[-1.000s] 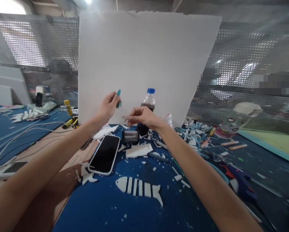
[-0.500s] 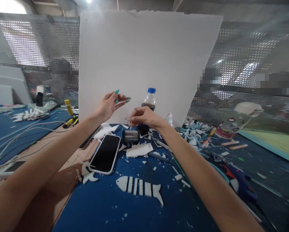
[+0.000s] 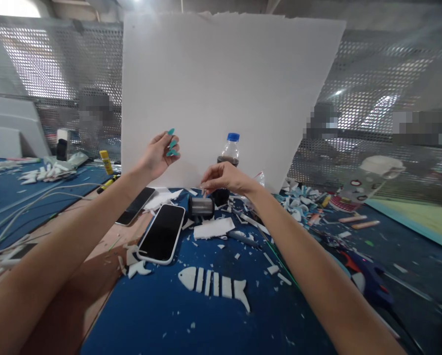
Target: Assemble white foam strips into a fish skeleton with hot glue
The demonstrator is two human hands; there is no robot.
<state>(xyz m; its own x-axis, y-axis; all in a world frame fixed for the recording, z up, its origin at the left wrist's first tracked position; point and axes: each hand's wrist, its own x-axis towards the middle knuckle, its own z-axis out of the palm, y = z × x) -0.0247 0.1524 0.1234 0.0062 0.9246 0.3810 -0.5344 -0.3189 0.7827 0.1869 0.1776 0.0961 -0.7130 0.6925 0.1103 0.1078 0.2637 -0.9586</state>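
Observation:
My left hand (image 3: 163,152) is raised in front of the white board, its fingers curled in and its turquoise nails showing. Whatever it may hold is too thin to see. Lower and to the right, my right hand (image 3: 226,178) has thumb and fingers pressed together, just above a spool (image 3: 201,207) wound with fine greyish line. Any strand between the hands cannot be made out. On the blue table top (image 3: 150,320) nearer me lies a white fish shape (image 3: 214,284), cut into several separate slices with a head and a tail.
A white-edged phone (image 3: 162,233) lies left of the spool, with a second phone (image 3: 136,204) behind. A blue-capped bottle (image 3: 231,148) stands before the white board (image 3: 221,74). Foam scraps (image 3: 298,204) cover the right. There, too, lies a glue gun (image 3: 369,281). Cables (image 3: 39,197) run left.
My left hand has moved left and slightly up, away from my right hand, and its fingers have curled in. My right hand has stayed almost in place above the spool.

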